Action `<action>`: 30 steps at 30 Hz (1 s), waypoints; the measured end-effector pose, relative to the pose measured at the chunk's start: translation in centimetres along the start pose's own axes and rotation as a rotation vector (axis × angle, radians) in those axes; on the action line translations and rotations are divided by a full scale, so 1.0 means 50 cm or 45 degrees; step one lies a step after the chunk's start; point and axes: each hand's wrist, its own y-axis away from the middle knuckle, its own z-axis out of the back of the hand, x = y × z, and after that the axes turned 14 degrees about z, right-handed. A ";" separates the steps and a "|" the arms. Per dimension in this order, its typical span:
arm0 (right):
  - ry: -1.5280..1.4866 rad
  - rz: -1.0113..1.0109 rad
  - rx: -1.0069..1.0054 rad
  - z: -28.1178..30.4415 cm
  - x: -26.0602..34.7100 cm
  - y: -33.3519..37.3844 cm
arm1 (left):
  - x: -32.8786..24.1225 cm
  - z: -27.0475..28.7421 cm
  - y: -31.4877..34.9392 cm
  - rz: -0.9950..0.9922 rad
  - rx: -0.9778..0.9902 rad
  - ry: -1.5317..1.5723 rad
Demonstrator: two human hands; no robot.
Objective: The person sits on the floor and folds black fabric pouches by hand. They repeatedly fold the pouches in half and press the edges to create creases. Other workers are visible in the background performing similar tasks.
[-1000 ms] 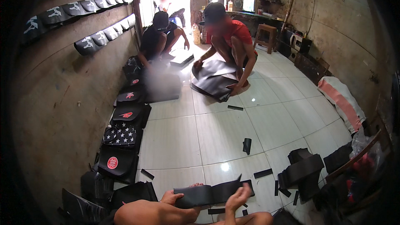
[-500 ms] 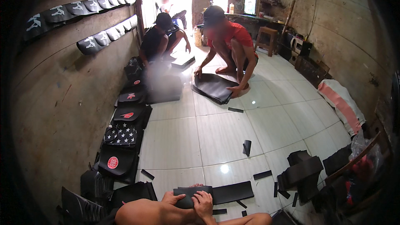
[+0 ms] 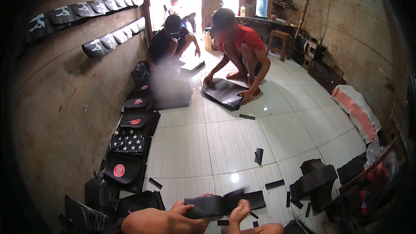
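Low in the view, a black leather-like sheet (image 3: 203,207) is pinched at its left end by my left hand (image 3: 182,208), thumb on top. Its right part, smeared by motion, bends upward. My right hand (image 3: 241,210) is closed beside that raised part; what its fingers hold, if anything, is hidden. Another flat black piece (image 3: 257,199) lies on the floor just beyond my right hand. Small black offcuts (image 3: 274,184) are scattered around it.
Black flaps with printed emblems (image 3: 124,166) line the left wall. Stacked black strips (image 3: 314,180) stand at right. Ahead, a person in red (image 3: 251,37) squats, both hands on a pile of black sheets (image 3: 223,92); another squats in dark clothes (image 3: 158,45). A white-and-pink sack (image 3: 355,110) leans right.
My right hand has moved right, off the top of the folded black sheet. The sheet has unfolded toward the right, while my left hand keeps its end.
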 end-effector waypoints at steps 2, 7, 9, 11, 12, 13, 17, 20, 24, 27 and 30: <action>0.263 0.205 -0.362 0.016 0.067 -0.018 | -0.003 0.006 0.007 -0.010 -0.010 0.043; 0.413 0.800 0.828 -0.049 0.113 0.109 | 0.008 0.019 -0.023 -0.171 -0.308 0.074; 0.396 0.834 0.858 -0.063 0.073 0.141 | 0.014 0.030 -0.042 -0.291 -0.470 -0.091; 0.266 0.617 0.836 -0.065 0.050 0.141 | 0.015 0.010 -0.036 -0.317 -0.524 -0.103; 0.142 0.393 0.783 -0.060 0.039 0.126 | 0.008 -0.011 -0.021 -0.296 -0.495 -0.040; 0.012 0.176 0.725 -0.053 0.032 0.107 | -0.002 -0.030 0.004 -0.278 -0.476 0.027; 0.461 0.386 -0.352 -0.011 0.017 -0.015 | -0.011 -0.002 0.012 -0.099 -0.142 0.081; 0.264 0.243 -0.402 0.026 0.084 -0.054 | -0.004 0.006 0.008 -0.039 -0.005 0.071; 0.208 0.722 0.719 -0.038 0.056 0.066 | 0.010 0.016 -0.019 -0.188 -0.084 0.180; 0.545 0.892 0.916 -0.062 0.068 0.141 | 0.031 0.055 -0.061 -0.341 -0.403 0.068; 0.463 0.756 0.879 -0.058 0.020 0.132 | 0.016 0.002 -0.035 -0.334 -0.466 0.011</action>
